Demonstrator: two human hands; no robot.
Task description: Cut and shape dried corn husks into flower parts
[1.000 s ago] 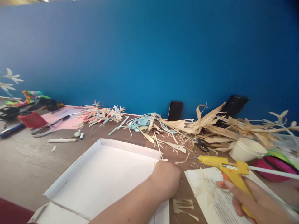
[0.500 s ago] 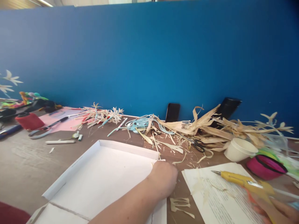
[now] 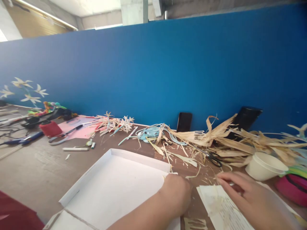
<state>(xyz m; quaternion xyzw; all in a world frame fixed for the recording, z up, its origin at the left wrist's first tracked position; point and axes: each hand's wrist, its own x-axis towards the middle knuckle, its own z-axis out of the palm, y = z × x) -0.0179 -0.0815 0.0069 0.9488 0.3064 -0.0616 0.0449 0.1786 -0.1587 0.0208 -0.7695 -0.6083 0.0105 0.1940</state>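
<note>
My left hand [image 3: 176,194] is curled closed at the right wall of an open white cardboard box [image 3: 129,182]. A small pale tip [image 3: 174,173] sticks out beside its knuckles, and the fingertips are hidden. My right hand [image 3: 249,196] is over printed paper sheets [image 3: 218,204], thumb and forefinger brought together in a pinch. Whatever is between them is too small to make out. Beyond this hand lie dark-handled scissors [image 3: 214,158]. Cut strips of pale husk [image 3: 195,223] lie between the box and the paper.
A cream paper cup [image 3: 265,167] and pink pouch [image 3: 292,188] stand at right. Along the blue partition [image 3: 144,73] are dried husks [image 3: 220,134], a phone [image 3: 184,122], light-blue cords [image 3: 150,132] and husk flowers [image 3: 126,124]. Red thread [image 3: 50,128] sits at left.
My right hand has let go of the yellow glue gun and moved left and forward over the paper. My left hand stays at the box's wall. The view has tilted up and left.
</note>
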